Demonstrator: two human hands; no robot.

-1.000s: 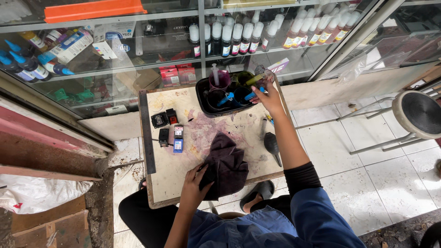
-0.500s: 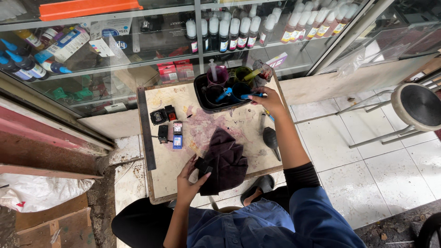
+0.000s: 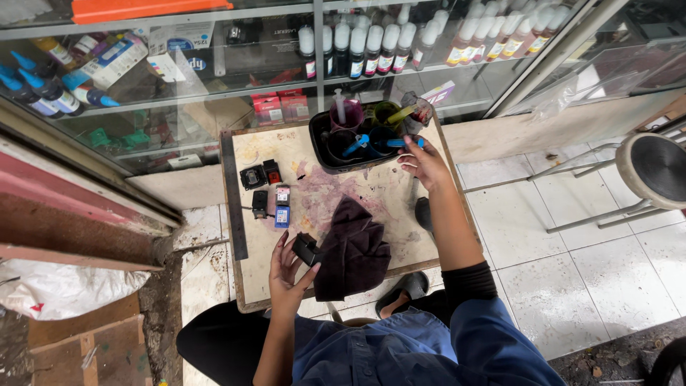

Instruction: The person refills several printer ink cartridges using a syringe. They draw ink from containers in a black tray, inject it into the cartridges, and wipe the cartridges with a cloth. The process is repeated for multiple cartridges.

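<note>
Two hands busy: left hand point(image 3: 286, 266) half hides black cartridge point(image 3: 308, 250).

- Black ink cartridge point(image 3: 308, 251): small, boxy, tilted, held just above the counter edge beside the dark cloth.
- Blue-tipped syringe point(image 3: 406, 142): lying across the black tray's rim.

— Where are your hands?
— My left hand point(image 3: 286, 268) sits close to my body, fingers curled in a grip. My right arm stretches forward, right hand point(image 3: 421, 161) pinching with its fingertips.
</note>
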